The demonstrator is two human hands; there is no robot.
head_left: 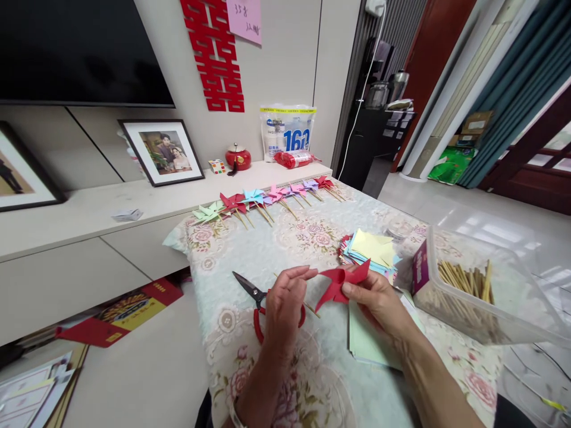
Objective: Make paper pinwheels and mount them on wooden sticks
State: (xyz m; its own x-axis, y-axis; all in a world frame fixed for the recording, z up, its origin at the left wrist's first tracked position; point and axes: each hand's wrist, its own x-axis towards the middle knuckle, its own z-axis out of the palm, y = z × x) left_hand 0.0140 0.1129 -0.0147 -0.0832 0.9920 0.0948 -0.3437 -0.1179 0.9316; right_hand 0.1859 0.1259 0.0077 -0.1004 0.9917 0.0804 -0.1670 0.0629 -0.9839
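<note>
A red paper pinwheel (342, 280) is pinched between the thumb and fingers of my right hand (377, 300), above the table. My left hand (288, 300) is just left of it, fingers stretched out toward one blade, holding nothing that I can see. Partly covered by the left hand are scissors (253, 290) with red handles and a thin wooden stick (312, 310). Light green paper sheets (372, 339) lie under my right hand. Behind it is a pile of cut paper pieces (372, 246), pale yellow on top and blue below.
A clear plastic box (446, 324) of wooden sticks (468, 280) stands at the right. Several finished pinwheels (254, 199) line the far edge of the flowered tablecloth (241, 241). Behind is a white cabinet (173, 202) with a photo frame (163, 151), a red pot (238, 158) and a bag (285, 134).
</note>
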